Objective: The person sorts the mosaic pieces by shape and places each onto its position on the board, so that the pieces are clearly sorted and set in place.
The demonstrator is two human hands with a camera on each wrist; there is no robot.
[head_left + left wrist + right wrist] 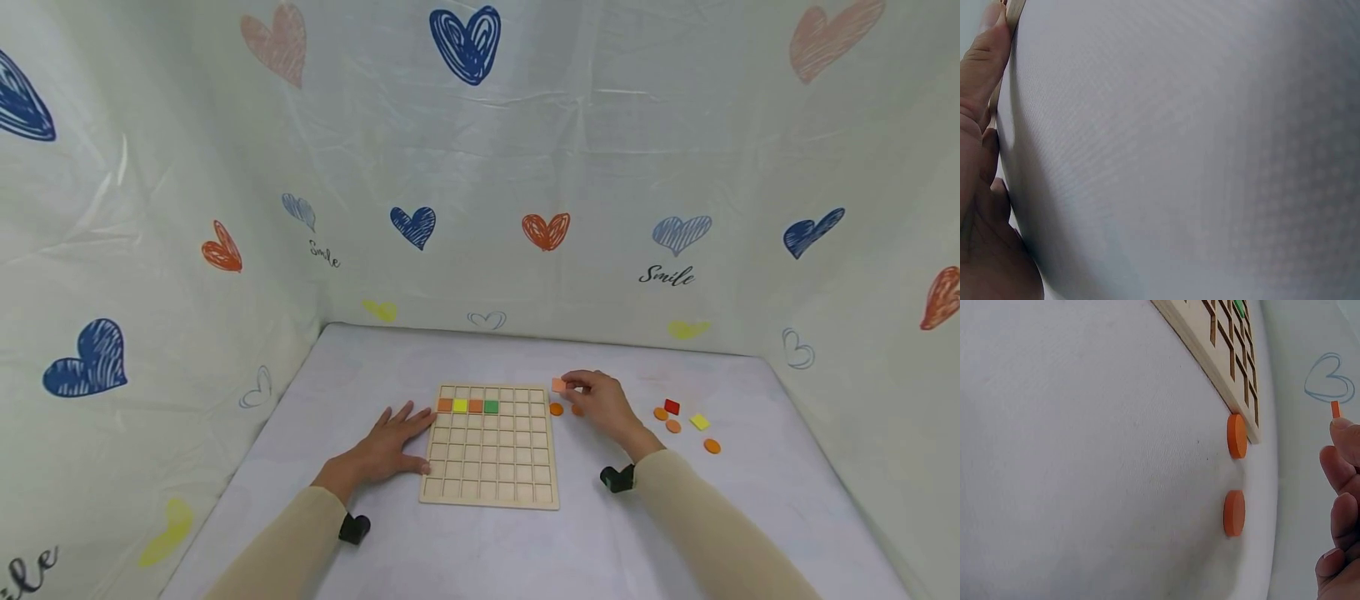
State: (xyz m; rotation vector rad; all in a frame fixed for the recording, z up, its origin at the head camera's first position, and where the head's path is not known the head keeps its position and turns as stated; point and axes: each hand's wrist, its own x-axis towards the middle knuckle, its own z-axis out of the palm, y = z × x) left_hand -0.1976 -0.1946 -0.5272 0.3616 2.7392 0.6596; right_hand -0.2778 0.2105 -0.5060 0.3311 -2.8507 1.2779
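A wooden grid board [491,454] lies on the table, with an orange, a yellow, an orange and a green square tile [491,407] side by side in its second row from the back. My left hand [381,448] rests spread at the board's left edge, fingertips and thumb touching it. Beyond the board's back right corner, my right hand [603,406] pinches an orange square tile [558,385] between thumb and fingertips. In the right wrist view that tile [1335,409] shows edge-on above the table. Below it lie two orange round discs [1237,435], one right by the board's corner.
Farther right on the table lie several orange discs [712,447], a red square tile [672,407] and a yellow square tile [700,422]. A white curtain with printed hearts [546,232] hangs behind the table and along its sides.
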